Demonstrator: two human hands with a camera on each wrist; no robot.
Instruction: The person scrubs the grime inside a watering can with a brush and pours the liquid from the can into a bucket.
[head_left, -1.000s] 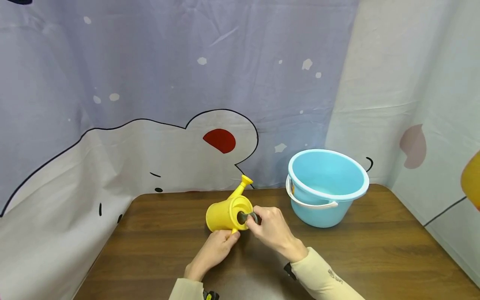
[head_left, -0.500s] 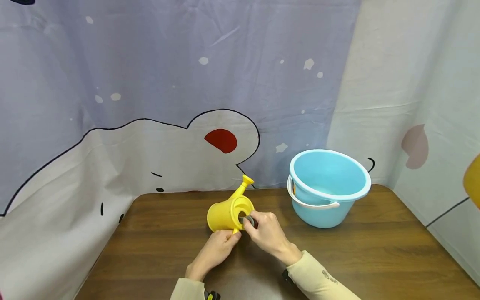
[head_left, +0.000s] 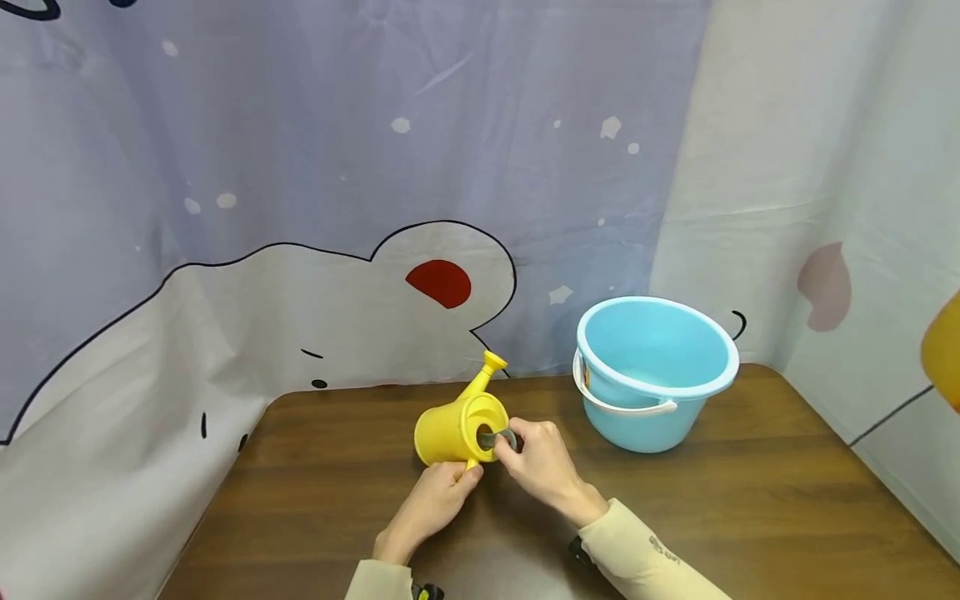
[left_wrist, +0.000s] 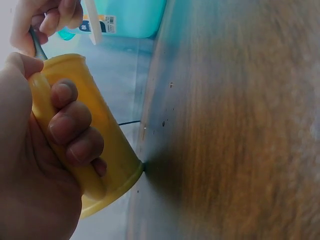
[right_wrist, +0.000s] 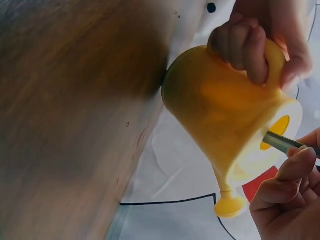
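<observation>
A yellow watering can [head_left: 441, 435] tilts over the wooden table, its round top opening facing right and its spout pointing up and away. My left hand [head_left: 431, 504] grips its handle, fingers curled round it in the left wrist view. In my right hand [head_left: 546, 468], thumb and fingers pinch a slim grey-green tool [right_wrist: 282, 142]. One end reaches through the can's opening, so that end is hidden and its exact kind cannot be told. In the head view the held end looks curved. The can's lower edge is close to or on the tabletop.
A light blue bucket [head_left: 637, 429] with a white handle [head_left: 622, 408] stands at the back right of the wooden table [head_left: 300, 475]. Behind the table hangs a printed curtain [head_left: 315, 150].
My right hand and the tool shift slightly in toward the can, then slightly back out, with the tool end staying in the opening. The left hand and can hold nearly still.
</observation>
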